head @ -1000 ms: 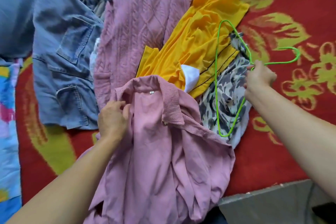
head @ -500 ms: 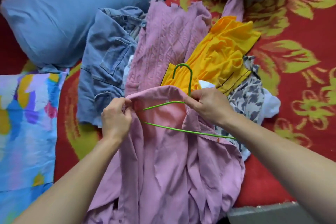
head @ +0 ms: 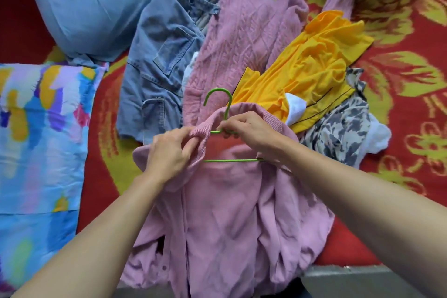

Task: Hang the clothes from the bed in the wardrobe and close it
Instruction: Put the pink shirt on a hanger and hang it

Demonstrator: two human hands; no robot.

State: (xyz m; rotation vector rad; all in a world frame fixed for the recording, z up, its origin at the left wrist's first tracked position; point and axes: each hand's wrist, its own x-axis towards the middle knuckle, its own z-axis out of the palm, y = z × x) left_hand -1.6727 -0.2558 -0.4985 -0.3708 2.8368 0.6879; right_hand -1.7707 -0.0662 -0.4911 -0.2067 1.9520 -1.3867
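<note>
Head view: the pink shirt (head: 225, 213) lies front-open at the near edge of the bed (head: 399, 201). It looks like soft, light, limp ribbed cloth, best taken at the collar, where the left grip (head: 169, 152) pinches a fold with curled fingers. The right grip (head: 249, 130) is closed round the neck of the thin, stiff-looking green hanger (head: 227, 160), which sits partly inside the shoulders.
</note>
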